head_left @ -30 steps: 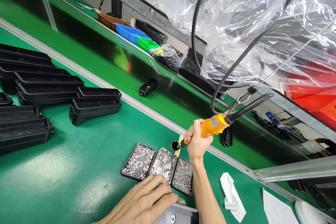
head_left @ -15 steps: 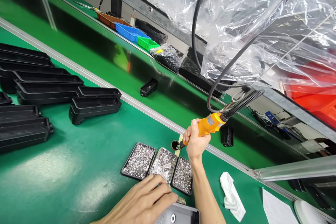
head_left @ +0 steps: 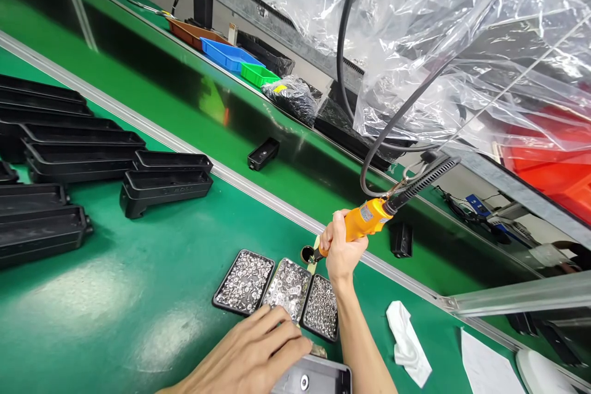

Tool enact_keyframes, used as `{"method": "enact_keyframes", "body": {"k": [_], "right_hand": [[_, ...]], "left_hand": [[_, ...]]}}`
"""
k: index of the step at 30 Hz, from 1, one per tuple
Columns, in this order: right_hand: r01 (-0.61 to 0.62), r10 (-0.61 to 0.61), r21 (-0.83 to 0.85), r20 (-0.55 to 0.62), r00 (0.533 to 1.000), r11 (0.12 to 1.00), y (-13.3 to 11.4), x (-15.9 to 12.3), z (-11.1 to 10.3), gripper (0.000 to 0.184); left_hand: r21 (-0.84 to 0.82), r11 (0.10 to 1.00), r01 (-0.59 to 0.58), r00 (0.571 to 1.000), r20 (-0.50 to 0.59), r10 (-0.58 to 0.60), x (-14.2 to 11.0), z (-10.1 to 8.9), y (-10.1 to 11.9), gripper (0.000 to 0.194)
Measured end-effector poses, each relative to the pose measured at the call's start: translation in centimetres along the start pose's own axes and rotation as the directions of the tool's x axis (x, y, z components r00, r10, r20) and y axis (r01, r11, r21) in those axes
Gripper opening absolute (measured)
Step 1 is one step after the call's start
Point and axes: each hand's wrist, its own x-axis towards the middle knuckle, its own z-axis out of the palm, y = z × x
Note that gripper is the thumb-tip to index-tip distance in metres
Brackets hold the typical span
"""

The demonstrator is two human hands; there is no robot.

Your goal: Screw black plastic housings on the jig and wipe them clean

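My right hand [head_left: 340,252] is wrapped round an orange electric screwdriver [head_left: 364,220], whose tip points down-left at a small dark round cup [head_left: 308,254]. A black coiled cable [head_left: 422,180] runs up from the tool's back end. My left hand [head_left: 252,354] lies at the bottom edge with fingers stretched flat, its tips touching the middle of three black trays of small silver screws [head_left: 289,289]. The heel of that hand rests by a grey plastic housing [head_left: 316,380] that is cut off by the frame.
Stacks of long black plastic trays [head_left: 69,154] fill the left of the green bench. Two small black parts [head_left: 262,153] lie on the green conveyor beyond an aluminium rail. A white cloth [head_left: 406,345] lies right of my forearm. Clear plastic sheeting [head_left: 462,43] hangs overhead.
The screwdriver's rear end and cable have swung slightly left and down. My right hand shifted a little left. The left hand has barely moved.
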Motion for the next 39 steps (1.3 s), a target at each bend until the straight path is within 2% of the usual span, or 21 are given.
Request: {"method": "enact_keyframes", "body": {"k": [4,7,10,14,17,20,23,28,34,39], "right_hand": [[0.021,-0.021,0.016,-0.003,1.0,1.0,-0.3,-0.1,-0.1,0.031],[0.047,-0.047,0.03,-0.005,0.999,0.998,-1.5,-0.2,-0.3,0.029],[0.057,-0.057,0.037,0.0,0.998,0.998,-4.0,-0.6,-0.5,0.026],[0.037,-0.038,0.048,0.011,0.999,0.998,-8.5,-2.0,-1.0,0.02],[-0.006,0.004,0.063,0.046,0.999,0.998,-11.5,-3.8,-1.5,0.014],[-0.052,0.045,0.066,0.099,0.994,0.996,-13.4,-6.2,-1.7,0.011],[-0.072,0.063,0.065,0.132,0.989,0.995,-13.8,-8.6,-1.7,0.01],[-0.067,0.059,0.058,0.142,0.988,0.996,-12.8,-11.1,-1.5,0.01],[-0.029,0.027,0.014,0.133,0.991,0.999,-12.1,-11.7,-1.5,0.009],[-0.04,0.04,-0.003,0.144,0.989,0.999,-11.6,-11.7,-1.8,0.008]], "left_hand": [[0.013,1.0,-0.018,1.0,-0.024,0.019,0.1,-0.1,0.1,0.049],[0.02,0.999,-0.035,0.999,-0.015,0.036,0.1,-0.2,0.1,0.048],[0.008,1.0,0.014,0.998,0.055,-0.014,-0.2,-0.4,0.4,0.05],[-0.035,0.988,0.148,0.975,0.175,-0.14,-0.8,-0.6,0.9,0.065],[-0.09,0.978,0.189,0.963,0.211,-0.167,-1.0,-0.7,1.2,0.057],[-0.124,0.972,0.201,0.956,0.239,-0.167,-1.0,-0.6,1.2,0.05],[-0.113,0.977,0.18,0.961,0.233,-0.15,-0.8,-0.5,1.1,0.051],[-0.126,0.977,0.171,0.966,0.218,-0.141,-0.5,-0.8,1.2,0.049],[-0.127,0.973,0.191,0.967,0.193,-0.164,-0.2,-1.5,1.8,0.04],[-0.142,0.97,0.199,0.955,0.25,-0.16,0.0,-1.5,1.7,0.042]]}}
